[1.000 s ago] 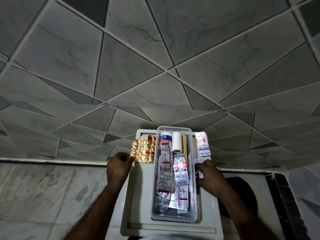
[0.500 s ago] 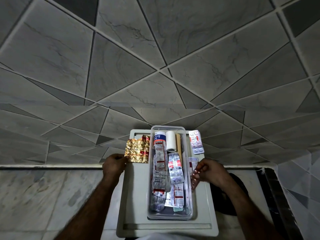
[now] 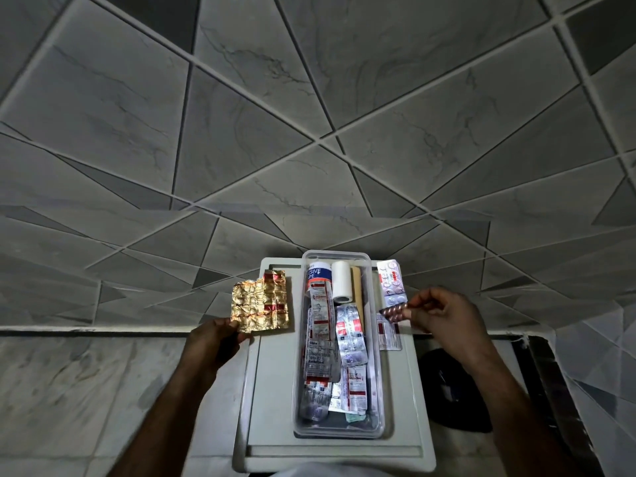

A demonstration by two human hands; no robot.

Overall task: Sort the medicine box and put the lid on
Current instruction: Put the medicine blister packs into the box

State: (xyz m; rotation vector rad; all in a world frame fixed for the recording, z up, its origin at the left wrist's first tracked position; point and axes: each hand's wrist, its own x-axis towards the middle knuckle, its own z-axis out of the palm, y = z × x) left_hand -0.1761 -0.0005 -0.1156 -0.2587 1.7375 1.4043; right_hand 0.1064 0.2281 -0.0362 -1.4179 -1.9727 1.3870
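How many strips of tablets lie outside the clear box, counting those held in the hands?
4: gold strip in left hand, copper strip in right hand, white strip and another strip right of clear box. More may hide beneath.

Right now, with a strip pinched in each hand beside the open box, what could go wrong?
1. The left hand pinches only a corner of the crumpled gold foil strip; it could slip out.
2. The right hand holds the copper-coloured blister strip above two loose strips beside the clear medicine box; lowering it might knock them.
3. No lid is clearly visible.
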